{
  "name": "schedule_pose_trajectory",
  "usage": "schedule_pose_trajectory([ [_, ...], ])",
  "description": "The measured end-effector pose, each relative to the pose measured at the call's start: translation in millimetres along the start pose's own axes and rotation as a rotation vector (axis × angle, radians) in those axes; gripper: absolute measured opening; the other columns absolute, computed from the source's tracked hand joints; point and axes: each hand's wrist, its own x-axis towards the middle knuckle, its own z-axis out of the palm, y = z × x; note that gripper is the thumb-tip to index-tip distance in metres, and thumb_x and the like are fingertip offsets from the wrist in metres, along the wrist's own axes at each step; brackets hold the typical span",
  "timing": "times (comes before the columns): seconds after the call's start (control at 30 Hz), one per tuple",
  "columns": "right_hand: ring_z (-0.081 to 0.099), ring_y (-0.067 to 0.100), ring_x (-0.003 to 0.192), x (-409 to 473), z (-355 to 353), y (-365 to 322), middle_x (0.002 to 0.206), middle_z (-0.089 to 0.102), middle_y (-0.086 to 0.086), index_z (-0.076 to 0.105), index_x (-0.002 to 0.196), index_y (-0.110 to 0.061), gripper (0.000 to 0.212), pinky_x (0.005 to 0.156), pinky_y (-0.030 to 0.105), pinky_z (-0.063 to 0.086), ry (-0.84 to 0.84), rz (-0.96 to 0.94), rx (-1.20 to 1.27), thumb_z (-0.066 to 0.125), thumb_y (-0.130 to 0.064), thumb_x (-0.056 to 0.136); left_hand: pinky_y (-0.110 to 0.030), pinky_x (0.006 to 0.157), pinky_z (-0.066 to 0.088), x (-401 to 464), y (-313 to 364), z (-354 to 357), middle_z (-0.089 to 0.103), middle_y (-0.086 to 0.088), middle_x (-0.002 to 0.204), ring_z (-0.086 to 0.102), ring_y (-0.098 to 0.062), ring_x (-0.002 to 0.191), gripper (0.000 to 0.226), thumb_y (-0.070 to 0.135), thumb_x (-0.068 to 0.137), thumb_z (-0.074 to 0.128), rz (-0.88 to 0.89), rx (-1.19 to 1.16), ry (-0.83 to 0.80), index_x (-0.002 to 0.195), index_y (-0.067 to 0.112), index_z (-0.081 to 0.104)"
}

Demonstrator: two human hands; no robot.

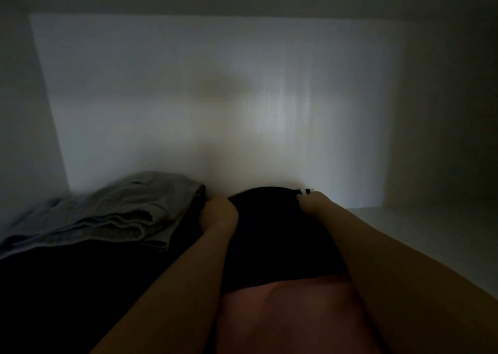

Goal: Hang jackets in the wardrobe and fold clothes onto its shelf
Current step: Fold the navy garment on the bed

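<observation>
dimly, two hands (219, 211) (314, 201) grip one black garment (275, 235); one grey (129, 208) beside.

You're looking into the wardrobe (215, 71), shelf (404, 227) at the bottom. A folded garment (280, 235) is sitting mid-shelf, near the back wall, on top of another folded piece (291, 316) nearer the front edge. Your left hand (219, 213) is gripping its left side, your right hand (314, 201) its right. A folded stack (121, 213) is lying just left, toward the back-left corner.
</observation>
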Motion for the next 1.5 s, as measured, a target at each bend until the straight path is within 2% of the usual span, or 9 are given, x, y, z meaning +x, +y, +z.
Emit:
schedule_pose_trajectory([
  [0.17, 0.043, 0.034, 0.130, -34.6, -40.5, 2.5, 0.147, 0.038, 0.021, 0.033, 0.146, -0.002, 0.065, 0.099, 0.032, 0.039, 0.097, -0.024, 0.110, 0.045, -0.043, 0.098, -0.045, 0.099, 0.043, -24.4, 15.0, -41.5, 0.047, -0.022, 0.137, 0.048, -0.039, 0.125, 0.042, 0.013, 0.094, 0.044, 0.160, -0.011, 0.160, 0.133, -0.002, 0.039],
  [0.23, 0.043, 0.034, 0.130, -66.7, -57.4, 3.6, 0.148, 0.036, 0.021, 0.028, 0.146, 0.000, 0.066, 0.093, 0.030, 0.037, 0.212, -0.102, 0.080, 0.045, -0.042, 0.098, -0.045, 0.096, 0.042, -46.9, 23.8, -60.6, 0.044, -0.020, 0.133, 0.047, -0.038, 0.120, 0.043, 0.015, 0.093, 0.043, 0.300, 0.041, 0.233, 0.133, 0.001, 0.036],
  [0.33, 0.042, 0.032, 0.131, -129.1, -80.4, 13.6, 0.149, 0.036, 0.017, 0.031, 0.146, -0.004, 0.060, 0.101, 0.033, 0.036, 0.335, -0.247, -0.048, 0.046, -0.037, 0.098, -0.041, 0.089, 0.040, -92.4, 35.2, -81.4, 0.046, -0.015, 0.130, 0.047, -0.033, 0.113, 0.040, 0.023, 0.098, 0.040, 0.539, 0.147, 0.321, 0.134, 0.005, 0.037],
  [0.47, 0.043, 0.030, 0.130, -214.2, -111.1, 45.7, 0.150, 0.036, 0.012, 0.032, 0.146, -0.009, 0.056, 0.105, 0.036, 0.037, 0.446, -0.334, -0.228, 0.046, -0.035, 0.098, -0.045, 0.108, 0.030, -157.2, 45.8, -94.3, 0.042, -0.011, 0.141, 0.042, -0.030, 0.124, 0.050, 0.034, 0.102, 0.034, 0.788, 0.229, 0.348, 0.144, 0.009, 0.030],
  [0.73, 0.044, 0.034, 0.126, -361.3, -143.9, 127.5, 0.142, 0.040, 0.018, 0.032, 0.142, -0.005, 0.058, 0.101, 0.034, 0.038, 0.471, -0.118, -0.270, 0.049, -0.035, 0.096, -0.046, 0.119, 0.011, -290.7, 76.5, -112.5, 0.032, -0.004, 0.151, 0.030, -0.024, 0.137, 0.052, 0.040, 0.102, 0.031, 1.019, 0.097, 0.303, 0.146, 0.013, 0.031],
  [0.97, 0.037, 0.031, 0.135, -502.3, -159.5, 158.2, 0.151, 0.033, 0.009, 0.025, 0.148, -0.015, 0.061, 0.108, 0.041, 0.034, 0.697, 0.075, -0.279, 0.047, -0.039, 0.096, -0.047, 0.115, 0.020, -401.6, 97.2, -124.8, 0.039, -0.007, 0.147, 0.036, -0.029, 0.133, 0.053, 0.043, 0.099, 0.038, 1.212, -0.013, 0.294, 0.142, 0.012, 0.037],
  [1.17, 0.029, 0.028, 0.141, -630.6, -138.6, 183.0, 0.155, 0.028, 0.009, 0.025, 0.149, -0.012, 0.061, 0.113, 0.039, 0.026, 0.656, 0.289, -0.243, 0.047, -0.039, 0.098, -0.049, 0.117, 0.018, -513.7, 95.3, -131.4, 0.040, -0.007, 0.145, 0.036, -0.029, 0.133, 0.054, 0.045, 0.097, 0.042, 1.428, -0.065, 0.216, 0.141, 0.014, 0.038],
  [1.3, 0.031, 0.027, 0.139, -740.4, -148.0, 198.6, 0.154, 0.029, 0.008, 0.026, 0.149, -0.012, 0.060, 0.113, 0.039, 0.028, 0.752, 0.376, -0.245, 0.047, -0.038, 0.098, -0.048, 0.113, 0.024, -595.8, 99.1, -158.2, 0.042, -0.008, 0.143, 0.038, -0.030, 0.131, 0.054, 0.045, 0.097, 0.040, 1.471, -0.122, 0.207, 0.140, 0.013, 0.038],
  [1.5, 0.036, 0.023, 0.137, -930.6, -156.7, 235.4, 0.153, 0.033, 0.007, 0.030, 0.147, -0.011, 0.057, 0.110, 0.033, 0.028, 0.854, 0.510, -0.299, 0.048, -0.034, 0.098, -0.049, 0.118, 0.014, -763.2, 91.7, -180.8, 0.033, -0.007, 0.151, 0.030, -0.029, 0.137, 0.056, 0.043, 0.099, 0.037, 1.613, -0.165, 0.114, 0.146, 0.013, 0.030],
])
